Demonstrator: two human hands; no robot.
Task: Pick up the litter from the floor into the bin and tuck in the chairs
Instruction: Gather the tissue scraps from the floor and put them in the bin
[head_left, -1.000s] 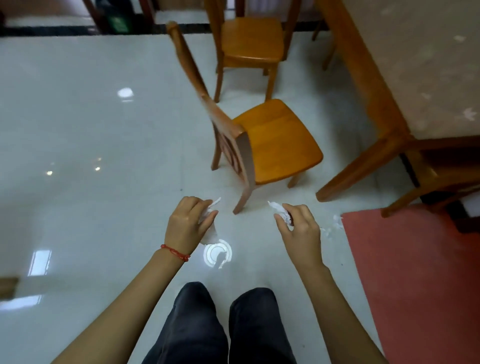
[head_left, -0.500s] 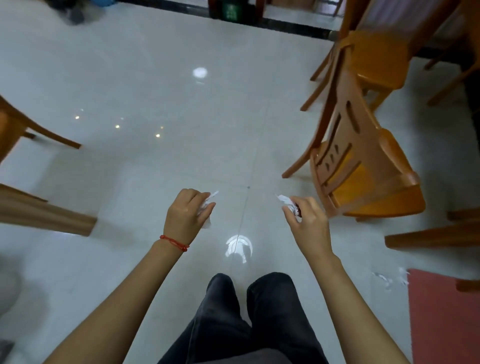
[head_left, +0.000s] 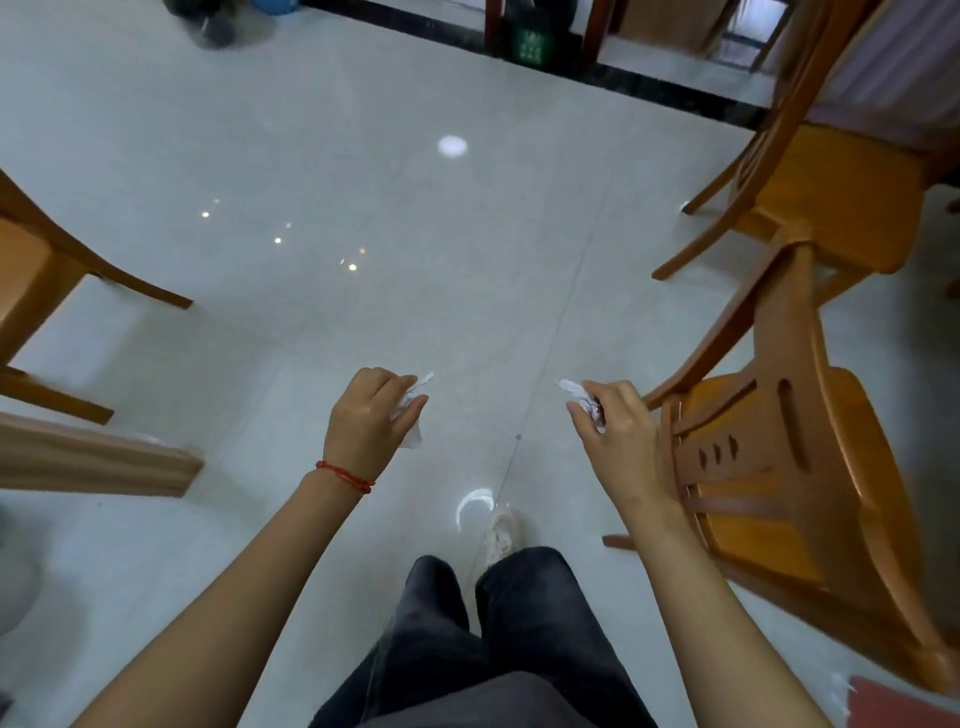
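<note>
My left hand (head_left: 371, 415), with a red string at the wrist, is closed around a crumpled white paper scrap (head_left: 414, 415). My right hand (head_left: 615, 431) pinches another white paper scrap (head_left: 584, 400). Both hands hang at waist height over the pale tiled floor. A wooden chair (head_left: 779, 467) stands close on my right, its back towards me. A second wooden chair (head_left: 826, 197) stands behind it, farther right. No bin is clearly recognisable in this view.
Wooden chair legs and a beam (head_left: 93, 457) reach in from the left. A red mat corner (head_left: 904, 706) with white shreds (head_left: 839, 691) beside it lies at the bottom right. A dark green crate (head_left: 530, 41) and a dark bag (head_left: 213, 26) stand along the far wall.
The view has swung left and forward: the table has gone out of sight, and the near chair has slid to the right. Both hands still hold their paper scraps.
</note>
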